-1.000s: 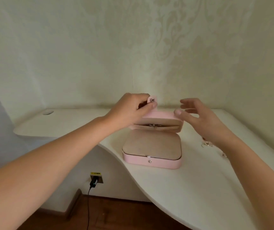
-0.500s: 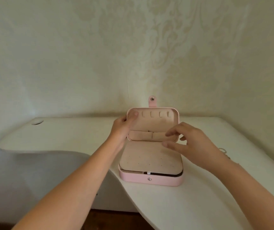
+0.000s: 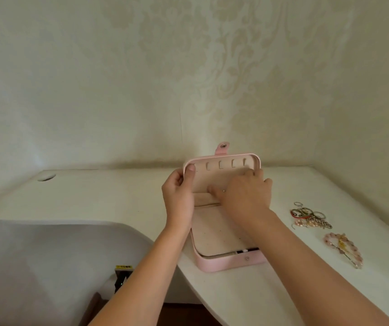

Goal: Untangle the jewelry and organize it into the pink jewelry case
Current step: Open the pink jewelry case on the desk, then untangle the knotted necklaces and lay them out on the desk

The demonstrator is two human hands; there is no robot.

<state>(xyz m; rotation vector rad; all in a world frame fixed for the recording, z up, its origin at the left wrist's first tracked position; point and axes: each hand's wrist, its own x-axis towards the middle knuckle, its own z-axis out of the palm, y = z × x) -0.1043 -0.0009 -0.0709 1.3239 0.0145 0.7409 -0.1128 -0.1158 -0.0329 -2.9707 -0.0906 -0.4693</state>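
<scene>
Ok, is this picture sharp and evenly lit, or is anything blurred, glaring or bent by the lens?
Head view: soft, even light, no glare; faint shade under the desk at left. Head view: the pink jewelry case is fairly sharp, the tangled jewelry softer, its links unreadable. Head view: the wide lens swells both forearms near the bottom edge.

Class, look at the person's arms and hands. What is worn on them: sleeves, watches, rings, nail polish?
The left forearm and right forearm are bare, with no sleeve in view. Neither wrist has a watch or bracelet. The left hand shows a short, unpainted thumbnail. A tiny glint on the right hand might be a ring; too small to tell.
</scene>
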